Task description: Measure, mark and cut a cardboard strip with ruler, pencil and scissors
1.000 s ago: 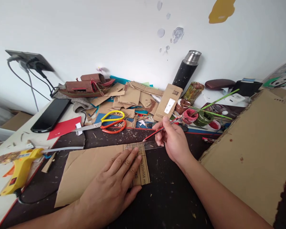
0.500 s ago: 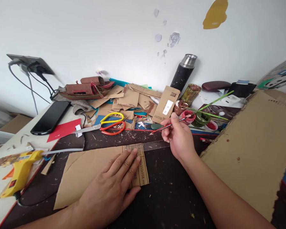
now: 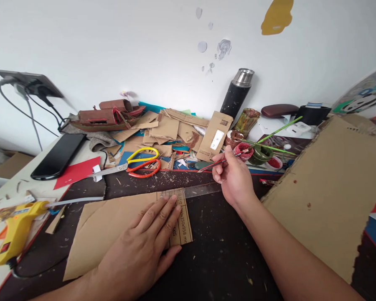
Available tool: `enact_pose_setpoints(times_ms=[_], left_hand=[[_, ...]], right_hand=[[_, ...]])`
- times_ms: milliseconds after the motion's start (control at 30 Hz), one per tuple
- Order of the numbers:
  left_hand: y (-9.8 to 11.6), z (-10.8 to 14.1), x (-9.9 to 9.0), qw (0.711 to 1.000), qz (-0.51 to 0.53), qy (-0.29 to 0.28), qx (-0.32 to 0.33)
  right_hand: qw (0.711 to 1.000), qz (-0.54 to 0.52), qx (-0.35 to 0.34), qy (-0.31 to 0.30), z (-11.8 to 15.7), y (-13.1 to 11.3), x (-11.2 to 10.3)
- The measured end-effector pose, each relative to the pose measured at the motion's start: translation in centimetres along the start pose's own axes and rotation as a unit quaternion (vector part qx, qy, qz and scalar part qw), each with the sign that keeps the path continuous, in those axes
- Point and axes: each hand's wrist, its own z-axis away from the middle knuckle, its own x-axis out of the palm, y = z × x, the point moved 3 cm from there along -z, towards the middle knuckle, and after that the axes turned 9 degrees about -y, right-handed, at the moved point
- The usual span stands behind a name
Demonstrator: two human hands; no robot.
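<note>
My left hand (image 3: 141,240) lies flat, fingers stretched out, on a piece of brown cardboard (image 3: 103,225) with printed lettering along its right end. The thumb rests at the cardboard's lower edge. A clear ruler (image 3: 203,191) sticks out to the right from the cardboard's upper right corner; the rest of it is hidden. Beyond the ruler's end, my right hand (image 3: 236,182) is raised over the dark table mat and closed around a slim dark pencil (image 3: 210,166), its point slanting down to the left. Scissors (image 3: 142,163) with yellow and red handles lie behind the cardboard.
A yellow glue gun (image 3: 15,225) and a phone (image 3: 58,156) lie at left. Cardboard scraps (image 3: 166,127), a brown model boat (image 3: 103,119), a black flask (image 3: 236,94) and paint jars (image 3: 261,155) line the back. A large cardboard sheet (image 3: 322,188) stands at right.
The whole view has shifted slightly, so things sit a little further left. Both hands keep nearly the same pose, the left on the cardboard, the right holding the pencil.
</note>
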Motion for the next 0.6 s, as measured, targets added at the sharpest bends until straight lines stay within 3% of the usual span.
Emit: enact_pose_setpoints(times_ms=[600], left_hand=[[-0.11, 0.06, -0.01, 1.000, 0.016, 0.003, -0.001]], right_hand=[[1.000, -0.004, 0.000, -0.010, -0.10, 0.28, -0.18]])
